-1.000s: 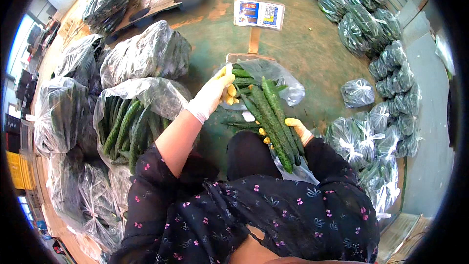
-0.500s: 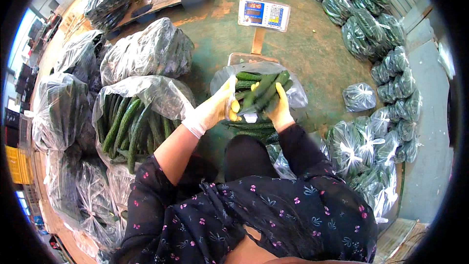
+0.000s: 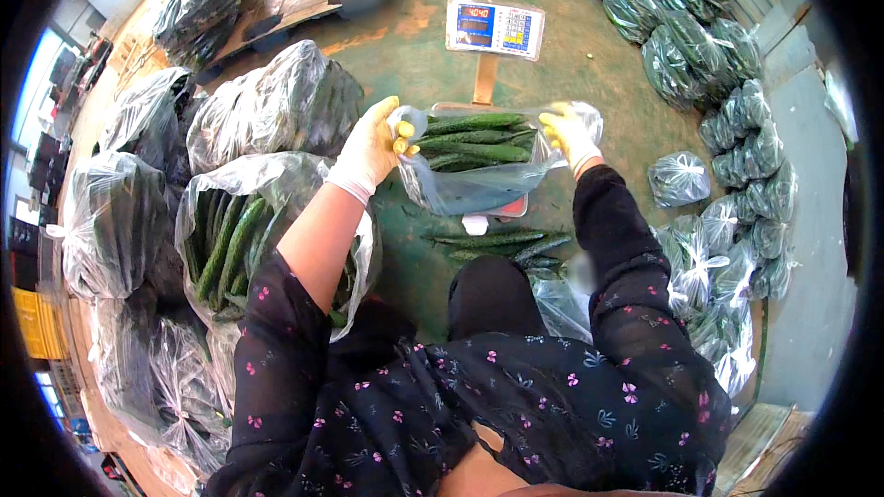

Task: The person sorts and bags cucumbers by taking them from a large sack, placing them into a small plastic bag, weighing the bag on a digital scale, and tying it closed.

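Observation:
Several dark green cucumbers (image 3: 477, 138) lie side by side in a clear plastic bag (image 3: 470, 191) on the scale's platform. My left hand (image 3: 373, 149), in a white and yellow glove, grips the bag's left edge. At the right edge my gloved right hand (image 3: 569, 136) has its fingers closed on the plastic, and the bag is spread wide between both hands. Behind it stands the scale's display head (image 3: 494, 28) on a short post. The platform is mostly covered by the bag.
At my left stands a large open bag of cucumbers (image 3: 226, 248), among other full bags (image 3: 276, 97). Loose cucumbers (image 3: 502, 244) lie on the floor before my knee. Tied bags (image 3: 695, 258) are stacked along the right wall; a single tied bag (image 3: 680, 179) sits apart.
The cucumbers that were between my hands now lie in the bag. My hands have moved apart to the bag's two edges and spread it. The reading on the scale's display has changed.

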Available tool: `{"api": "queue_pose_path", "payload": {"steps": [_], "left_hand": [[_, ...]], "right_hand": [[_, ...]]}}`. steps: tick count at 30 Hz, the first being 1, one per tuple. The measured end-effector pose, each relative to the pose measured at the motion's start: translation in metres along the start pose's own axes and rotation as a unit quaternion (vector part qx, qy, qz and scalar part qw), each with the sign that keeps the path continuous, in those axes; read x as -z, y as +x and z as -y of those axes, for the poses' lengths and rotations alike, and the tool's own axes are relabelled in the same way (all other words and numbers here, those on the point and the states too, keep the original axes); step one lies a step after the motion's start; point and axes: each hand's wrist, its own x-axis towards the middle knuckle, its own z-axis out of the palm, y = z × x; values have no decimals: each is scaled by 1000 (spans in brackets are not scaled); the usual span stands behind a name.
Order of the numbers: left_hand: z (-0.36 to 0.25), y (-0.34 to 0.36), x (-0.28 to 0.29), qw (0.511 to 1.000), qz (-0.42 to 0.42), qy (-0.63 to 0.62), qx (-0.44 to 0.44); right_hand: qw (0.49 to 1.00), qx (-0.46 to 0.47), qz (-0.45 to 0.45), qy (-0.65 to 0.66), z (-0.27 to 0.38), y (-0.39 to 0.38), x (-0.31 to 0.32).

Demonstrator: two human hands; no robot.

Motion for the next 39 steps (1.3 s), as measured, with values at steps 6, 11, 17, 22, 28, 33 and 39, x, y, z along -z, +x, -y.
{"api": "queue_pose_path", "payload": {"steps": [6, 11, 17, 22, 28, 33, 39], "left_hand": [[-10, 18, 0, 999, -22, 40, -18], [-49, 43, -14, 985, -93, 56, -133], [-66, 48, -17, 975, -9, 136, -176], [-16, 33, -5, 984, -37, 145, -98], [7, 29, 9, 991, -37, 59, -114], [17, 12, 10, 984, -72, 129, -103], [15, -54, 35, 954, -139, 240, -112]], "right_hand": [[998, 51, -26, -7, 26, 19, 15], [981, 171, -62, 64, 38, 28, 31], [946, 237, -79, 205, 36, -10, 21], [982, 81, -69, 155, 2, -27, 14], [966, -86, 86, 229, -7, -37, 22], [928, -135, 153, 311, -10, -59, 23], [873, -118, 205, 426, -3, -113, 13]]}}
